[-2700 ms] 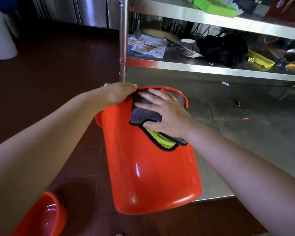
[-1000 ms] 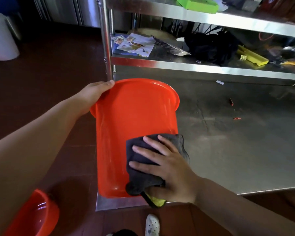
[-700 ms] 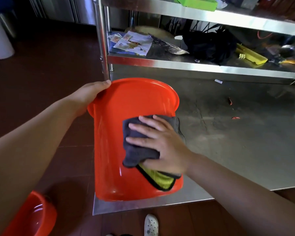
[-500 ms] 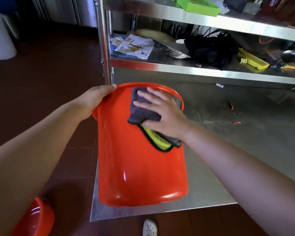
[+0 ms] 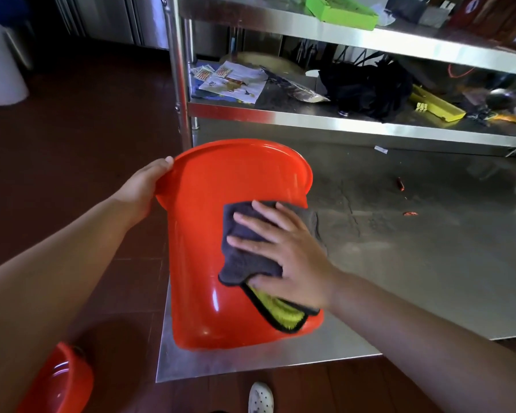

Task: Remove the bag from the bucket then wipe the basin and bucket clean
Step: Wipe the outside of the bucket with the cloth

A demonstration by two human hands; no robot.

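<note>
Head view: right hand [image 5: 292, 257] slid cloth [image 5: 245, 260] down bucket [image 5: 203, 263] (mid-wall).

Stainless steel tabletop [image 5: 429, 263], scuffed, with small red scraps [image 5: 401, 183] lying on it. Steel shelf [image 5: 310, 119] above it carries printed paper sheets [image 5: 236, 81], a crumpled black bag [image 5: 367, 87] and a yellow plastic piece [image 5: 438, 105]; a bright green tray [image 5: 340, 8] sits on the upper shelf. Dark red tiled floor [image 5: 81, 144], white bin [image 5: 0, 70] far left, white perforated shoe [image 5: 260, 397] at bottom edge.

- Steel table [image 5: 429, 263]: scuffed top; orange bucket [image 5: 209, 263] at its front left corner, small red scraps [image 5: 401, 183] further back.
- Lower shelf [image 5: 310, 119]: papers [image 5: 233, 81], black bag [image 5: 367, 87], yellow tool [image 5: 435, 104].
- Floor [image 5: 72, 174]: orange basin [image 5: 63, 383], bottom left.
</note>
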